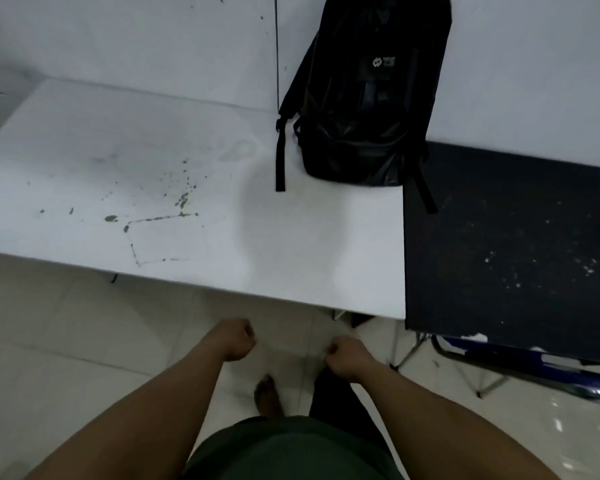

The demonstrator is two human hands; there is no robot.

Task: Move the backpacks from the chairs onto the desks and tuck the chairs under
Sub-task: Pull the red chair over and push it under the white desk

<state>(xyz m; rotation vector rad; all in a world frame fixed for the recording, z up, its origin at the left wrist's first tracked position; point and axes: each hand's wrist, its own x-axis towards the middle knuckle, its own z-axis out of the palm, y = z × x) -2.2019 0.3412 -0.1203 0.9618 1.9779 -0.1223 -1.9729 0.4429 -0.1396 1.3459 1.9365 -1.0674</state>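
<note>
Now | backpack [361, 98] upright on white desk [187, 202] | dark desk [516, 254] beside

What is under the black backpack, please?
The backpack stands on the white desk, near the edge beside the black desk, leaning on the wall. One strap hangs over the black desk. The desk surface directly beneath the backpack is hidden.
</note>
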